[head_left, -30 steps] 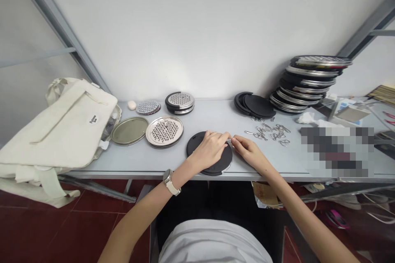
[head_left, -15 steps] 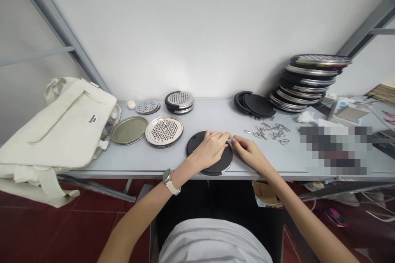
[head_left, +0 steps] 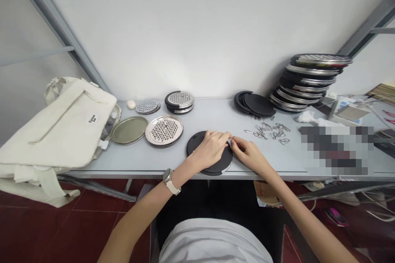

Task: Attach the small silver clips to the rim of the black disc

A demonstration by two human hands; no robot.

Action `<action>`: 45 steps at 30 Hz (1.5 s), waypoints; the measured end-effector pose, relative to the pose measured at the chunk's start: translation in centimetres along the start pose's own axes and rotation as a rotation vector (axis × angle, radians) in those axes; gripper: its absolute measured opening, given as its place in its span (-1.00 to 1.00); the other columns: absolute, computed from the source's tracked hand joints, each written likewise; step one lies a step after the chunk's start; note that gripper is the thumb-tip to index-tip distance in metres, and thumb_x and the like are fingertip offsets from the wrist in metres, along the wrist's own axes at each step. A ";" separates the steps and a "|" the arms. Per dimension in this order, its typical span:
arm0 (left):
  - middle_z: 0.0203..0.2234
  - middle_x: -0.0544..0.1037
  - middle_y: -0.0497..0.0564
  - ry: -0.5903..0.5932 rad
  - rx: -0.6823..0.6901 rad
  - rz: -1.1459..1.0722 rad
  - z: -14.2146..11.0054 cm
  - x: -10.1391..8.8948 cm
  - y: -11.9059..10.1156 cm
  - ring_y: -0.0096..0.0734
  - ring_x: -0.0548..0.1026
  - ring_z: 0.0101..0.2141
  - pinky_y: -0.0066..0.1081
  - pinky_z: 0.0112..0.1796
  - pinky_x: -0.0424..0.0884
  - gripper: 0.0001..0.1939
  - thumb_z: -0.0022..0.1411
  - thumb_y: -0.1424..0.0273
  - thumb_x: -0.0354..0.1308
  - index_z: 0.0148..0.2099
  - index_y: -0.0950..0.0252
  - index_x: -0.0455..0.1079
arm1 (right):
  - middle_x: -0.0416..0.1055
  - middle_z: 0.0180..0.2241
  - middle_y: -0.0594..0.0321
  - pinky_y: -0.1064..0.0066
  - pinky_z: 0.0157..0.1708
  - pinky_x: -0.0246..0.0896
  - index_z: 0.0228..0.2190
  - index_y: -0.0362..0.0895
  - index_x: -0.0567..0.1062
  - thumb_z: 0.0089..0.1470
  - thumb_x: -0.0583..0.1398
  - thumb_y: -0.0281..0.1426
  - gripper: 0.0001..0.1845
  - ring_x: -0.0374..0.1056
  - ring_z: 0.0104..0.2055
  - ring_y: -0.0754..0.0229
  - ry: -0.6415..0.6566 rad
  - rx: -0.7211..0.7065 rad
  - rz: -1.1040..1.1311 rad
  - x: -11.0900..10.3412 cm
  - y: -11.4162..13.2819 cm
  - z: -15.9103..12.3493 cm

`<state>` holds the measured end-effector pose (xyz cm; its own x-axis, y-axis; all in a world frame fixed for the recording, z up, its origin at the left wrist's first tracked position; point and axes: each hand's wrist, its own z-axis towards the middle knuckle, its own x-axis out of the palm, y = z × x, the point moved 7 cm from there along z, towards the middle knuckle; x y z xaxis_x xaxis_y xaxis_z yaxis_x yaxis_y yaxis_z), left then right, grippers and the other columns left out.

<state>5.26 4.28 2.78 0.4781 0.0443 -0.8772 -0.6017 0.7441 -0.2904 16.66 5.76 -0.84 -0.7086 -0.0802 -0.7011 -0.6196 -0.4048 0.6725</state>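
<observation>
A black round disc (head_left: 195,143) with a thin silvery rim lies near the table's front edge. My left hand (head_left: 212,146) reaches across its top, fingers curled together at the disc's right rim. Just right of that rim, my right hand (head_left: 245,152) is closed in a pinch on a small metal clip (head_left: 230,141), mostly covered by the fingers. The fingertips of both hands nearly meet at the clip. Several similar wire clips (head_left: 261,132) lie loose on the table beyond my right hand.
Perforated grater plates (head_left: 164,130), olive-toned metal discs (head_left: 128,130) and a cream bag (head_left: 58,127) are at left. Assembled round graters (head_left: 180,100) stand against the wall. Black discs (head_left: 259,105) and a tall leaning stack of graters (head_left: 304,86) are at back right.
My right hand has shifted very slightly left at the disc's rim. My left hand and the disc stay in place.
</observation>
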 end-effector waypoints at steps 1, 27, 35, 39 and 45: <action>-0.25 0.46 0.03 0.000 -0.001 -0.001 0.0 0.0 0.0 -0.28 0.42 -0.18 -0.29 -0.06 0.18 -0.84 0.34 0.56 -0.10 -0.07 0.31 0.20 | 0.08 -0.62 0.40 0.43 -0.50 -0.06 -0.54 -0.11 0.20 0.23 -0.03 -0.28 -0.69 0.04 -0.56 0.30 -0.002 -0.002 -0.012 0.0 0.1 0.0; -0.25 0.44 0.06 0.054 0.019 -0.004 -0.1 0.1 -0.2 -0.27 0.38 -0.16 -0.28 -0.05 0.20 -0.73 0.27 0.66 -0.18 -0.08 0.31 0.20 | 0.20 -0.56 0.33 0.44 -0.45 0.05 -0.49 -0.14 0.32 0.24 -0.03 -0.17 -0.62 0.10 -0.49 0.25 0.051 0.018 0.159 0.4 -0.7 0.1; -0.26 0.44 0.03 0.053 0.010 -0.007 0.0 0.0 -0.3 -0.30 0.37 -0.17 -0.31 -0.05 0.18 -0.78 0.31 0.62 -0.17 -0.09 0.30 0.21 | 0.21 -0.52 0.30 0.42 -0.42 0.06 -0.49 -0.14 0.29 0.23 -0.02 -0.12 -0.60 0.11 -0.45 0.24 0.074 0.048 0.246 0.3 -0.6 0.2; -0.24 0.44 0.03 0.046 0.012 -0.007 -0.1 0.0 -0.3 -0.32 0.37 -0.17 -0.32 -0.04 0.17 -0.75 0.31 0.63 -0.16 -0.04 0.30 0.20 | 0.05 -0.58 0.38 0.45 -0.49 -0.03 -0.56 -0.11 0.15 0.22 0.01 -0.10 -0.57 0.01 -0.52 0.30 0.063 0.089 0.316 0.1 -1.0 0.2; -0.22 0.45 0.02 0.003 -0.006 0.007 -0.2 -0.2 0.2 -0.32 0.37 -0.14 -0.31 -0.01 0.18 -0.70 0.29 0.67 -0.15 -0.01 0.31 0.19 | -0.07 -0.61 0.43 0.46 -0.55 -0.13 -0.56 -0.09 0.09 0.23 -0.03 -0.08 -0.55 -0.11 -0.58 0.33 0.019 0.160 0.349 -0.3 -1.9 -0.2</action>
<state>4.98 4.27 2.81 0.4720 0.0482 -0.8803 -0.6088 0.7400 -0.2860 18.10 6.34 -2.00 -0.8808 -0.2058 -0.4263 -0.3879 -0.2026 0.8992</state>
